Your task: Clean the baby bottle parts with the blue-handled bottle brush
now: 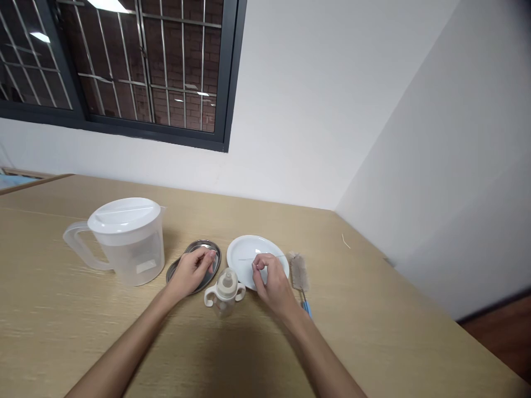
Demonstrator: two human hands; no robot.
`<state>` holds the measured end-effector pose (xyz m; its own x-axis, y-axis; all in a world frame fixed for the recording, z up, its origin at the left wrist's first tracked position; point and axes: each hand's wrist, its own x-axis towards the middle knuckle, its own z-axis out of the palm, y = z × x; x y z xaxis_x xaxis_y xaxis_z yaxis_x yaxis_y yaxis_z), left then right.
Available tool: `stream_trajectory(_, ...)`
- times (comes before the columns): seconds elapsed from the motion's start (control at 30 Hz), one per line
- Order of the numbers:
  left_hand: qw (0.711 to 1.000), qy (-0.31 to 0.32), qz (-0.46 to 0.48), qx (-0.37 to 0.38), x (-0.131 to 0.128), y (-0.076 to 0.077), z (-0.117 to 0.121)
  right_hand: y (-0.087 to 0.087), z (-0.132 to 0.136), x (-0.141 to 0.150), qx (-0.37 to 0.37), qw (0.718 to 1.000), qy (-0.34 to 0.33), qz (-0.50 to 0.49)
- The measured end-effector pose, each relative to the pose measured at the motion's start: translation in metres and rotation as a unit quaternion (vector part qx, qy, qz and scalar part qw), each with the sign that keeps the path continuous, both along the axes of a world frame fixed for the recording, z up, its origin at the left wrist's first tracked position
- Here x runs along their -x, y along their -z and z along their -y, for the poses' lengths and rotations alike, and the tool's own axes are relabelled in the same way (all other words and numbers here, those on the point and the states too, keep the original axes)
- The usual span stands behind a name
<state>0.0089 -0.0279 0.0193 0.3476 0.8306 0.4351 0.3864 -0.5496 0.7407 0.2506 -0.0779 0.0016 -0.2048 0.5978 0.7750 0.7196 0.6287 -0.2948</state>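
My left hand (194, 269) is closed, thumb against the fingers, over an oval metal tray (216, 255). Whatever it may hold is hidden. Above a white plate (237, 249), my right hand (271, 279) is also closed, its thumb and index fingertips pinched together. A thin, pale, wire-like line (245, 259) crosses the plate by these fingers; I cannot make out whether they grip it. Between and just below the hands, a clear baby bottle (226, 292) stands upright with a nipple on top and two cream side handles.
On the left stands a translucent lidded pitcher (133, 251) with its handle facing left. A bottle brush (299, 271) with grey bristles and a blue handle lies right of the plate. A thin pale strand (345, 241) rests farther right on the wooden table (373, 326). Walls border the back and right.
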Motion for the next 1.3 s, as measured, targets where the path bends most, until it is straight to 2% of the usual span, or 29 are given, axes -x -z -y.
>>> stream_trajectory(0.17, 1.0, 0.0, 0.011, 0.001, 0.0, 0.001, 0.0, 0.002, -0.001, 0.003, 0.019, 0.999, -0.025, -0.043)
stream_trajectory(0.33, 1.0, -0.012, 0.027, 0.004, -0.001, 0.001, 0.001, 0.007, 0.002, 0.002, 0.045, 0.999, -0.002, -0.025)
stream_trajectory(0.47, 1.0, -0.013, -0.001, 0.011, 0.003, -0.002, 0.0, 0.003, 0.01, 0.008, 0.058, 0.998, -0.006, -0.005)
stream_trajectory(0.53, 0.999, 0.011, -0.021, 0.025, 0.008, -0.005, -0.001, -0.001, 0.015, 0.016, 0.073, 0.997, -0.027, -0.027)
stream_trajectory(0.67, 0.99, 0.135, -0.032, 0.039, 0.018, -0.009, -0.003, -0.005, 0.021, 0.034, 0.088, 0.993, -0.038, -0.074)
stream_trajectory(0.73, 0.985, 0.162, -0.054, 0.037, 0.018, -0.009, -0.002, -0.003, 0.022, 0.04, 0.095, 0.992, -0.033, -0.074)
stream_trajectory(0.83, 0.982, 0.161, -0.093, 0.03, 0.012, -0.004, 0.002, 0.002, 0.021, 0.045, 0.107, 0.991, -0.029, -0.079)
stream_trajectory(1.03, 0.978, 0.184, -0.085, 0.044, -0.003, 0.006, 0.009, 0.006, 0.02, 0.05, 0.134, 0.984, -0.043, -0.106)
stream_trajectory(1.3, 0.982, 0.177, -0.058, 0.04, -0.002, 0.001, 0.011, -0.001, 0.023, 0.053, 0.138, 0.984, -0.055, -0.097)
